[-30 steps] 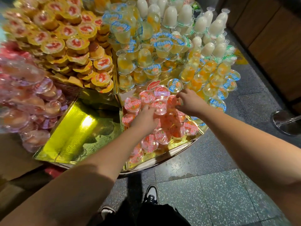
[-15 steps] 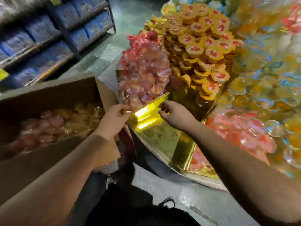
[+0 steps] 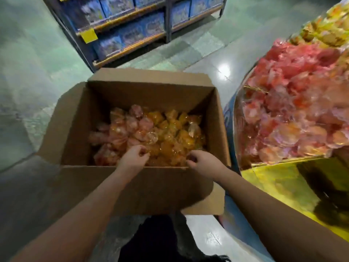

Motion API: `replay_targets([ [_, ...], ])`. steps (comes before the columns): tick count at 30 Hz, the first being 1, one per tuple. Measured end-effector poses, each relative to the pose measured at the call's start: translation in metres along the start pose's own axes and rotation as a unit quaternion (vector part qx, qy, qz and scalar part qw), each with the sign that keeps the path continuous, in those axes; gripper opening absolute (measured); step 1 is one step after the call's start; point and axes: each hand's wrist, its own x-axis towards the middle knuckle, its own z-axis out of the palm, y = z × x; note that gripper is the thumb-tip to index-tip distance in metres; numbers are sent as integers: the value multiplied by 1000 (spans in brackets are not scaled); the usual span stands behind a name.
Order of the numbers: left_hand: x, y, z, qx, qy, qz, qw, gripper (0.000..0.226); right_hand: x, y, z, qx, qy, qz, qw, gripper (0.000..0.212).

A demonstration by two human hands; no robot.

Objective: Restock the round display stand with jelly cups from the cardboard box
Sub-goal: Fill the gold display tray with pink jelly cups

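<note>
At the centre of the frame, the jelly cups [image 3: 149,135] lie heaped in the bottom of the open cardboard box [image 3: 79,127], pink ones toward the left and orange ones toward the right; they are jumbled and blurred, so no common facing can be told, though one clear cup near the middle seems to show its round face upward. The box's long axis runs left to right across the frame, its flaps folded outward. Over its near wall, the left hand [image 3: 133,157] reaches in with fingers curled above the pile; whether they pinch a cup cannot be told. The right hand [image 3: 203,160] is just beside it, fingers likewise curled at the orange cups, its hold equally unclear. At the right of the frame, the round display stand [image 3: 273,178] shows a bare gold-foil section, with a mound of pink packaged jellies [image 3: 294,114] above it. In the upper left stands a shelf of blue boxes [image 3: 132,29] on a grey floor.
</note>
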Motion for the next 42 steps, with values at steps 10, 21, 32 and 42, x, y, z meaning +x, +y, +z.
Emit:
replay_targets([
  [10,113,-85,-50,53,-60,-148,986,31,164,-65,70,-33,-96,100,990,37],
  [21,144,-112,-25,156,-257,-144,943,50,250,-114,135,83,-157,131,975,81],
  [32,152,-113,-23,272,-292,-127,908,85,280,-126,171,72,-138,187,970,103],
  [42,121,-103,-67,88,-227,-153,958,55,255,-115,165,145,-108,166,969,108],
])
